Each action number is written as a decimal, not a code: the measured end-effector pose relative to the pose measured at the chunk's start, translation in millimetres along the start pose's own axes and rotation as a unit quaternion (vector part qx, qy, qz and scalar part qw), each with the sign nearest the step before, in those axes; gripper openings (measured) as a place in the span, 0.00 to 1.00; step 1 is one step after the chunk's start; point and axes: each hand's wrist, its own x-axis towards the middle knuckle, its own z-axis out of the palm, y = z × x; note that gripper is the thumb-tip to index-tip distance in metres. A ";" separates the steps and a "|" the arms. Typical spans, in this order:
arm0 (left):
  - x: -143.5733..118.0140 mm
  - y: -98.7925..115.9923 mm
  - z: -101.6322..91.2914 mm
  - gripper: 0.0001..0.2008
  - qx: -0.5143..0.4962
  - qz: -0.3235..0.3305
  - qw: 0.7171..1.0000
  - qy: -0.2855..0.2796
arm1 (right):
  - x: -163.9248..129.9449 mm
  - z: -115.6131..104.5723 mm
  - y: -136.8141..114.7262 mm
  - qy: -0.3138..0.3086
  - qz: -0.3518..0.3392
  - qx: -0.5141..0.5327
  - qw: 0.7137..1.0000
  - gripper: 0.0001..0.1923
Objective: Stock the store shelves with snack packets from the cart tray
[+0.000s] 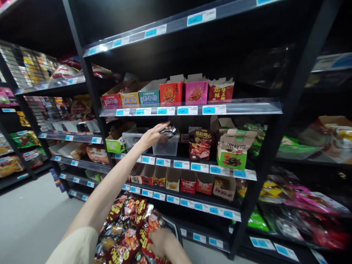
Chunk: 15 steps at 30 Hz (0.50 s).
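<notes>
My left hand (pixel 154 135) reaches to the shelf, above a clear plastic bin (pixel 165 147). Under its fingers is a dark, shiny snack packet (pixel 171 129), which the hand grips at the bin's top. Low in front of me, my right hand (pixel 162 240) is on a heap of dark red snack packets (pixel 129 234); motion blurs it and its fingers are hard to make out. A second clear bin (pixel 131 139) sits just left of the first, partly behind my left forearm. Right of the bins stands a dark red packet (pixel 200 143).
Coloured display boxes (pixel 172 93) line the shelf above, whose lip (pixel 242 108) overhangs the bins. Open cartons (pixel 188 182) fill the shelf below. A green and beige pouch (pixel 233 150) stands at the right. A dark upright post (pixel 264 183) divides the shelving.
</notes>
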 end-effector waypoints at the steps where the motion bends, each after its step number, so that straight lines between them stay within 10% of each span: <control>1: 0.6 -2.1 2.5 0.19 -0.007 -0.026 1.000 -0.004 | 0.7 0.8 0.0 -0.003 0.000 -0.005 1.000 0.26; 15: 11.2 -9.5 -19.4 0.13 -0.055 -0.189 0.980 0.021 | -16.6 -16.5 -6.2 -0.017 0.012 0.014 1.000 0.25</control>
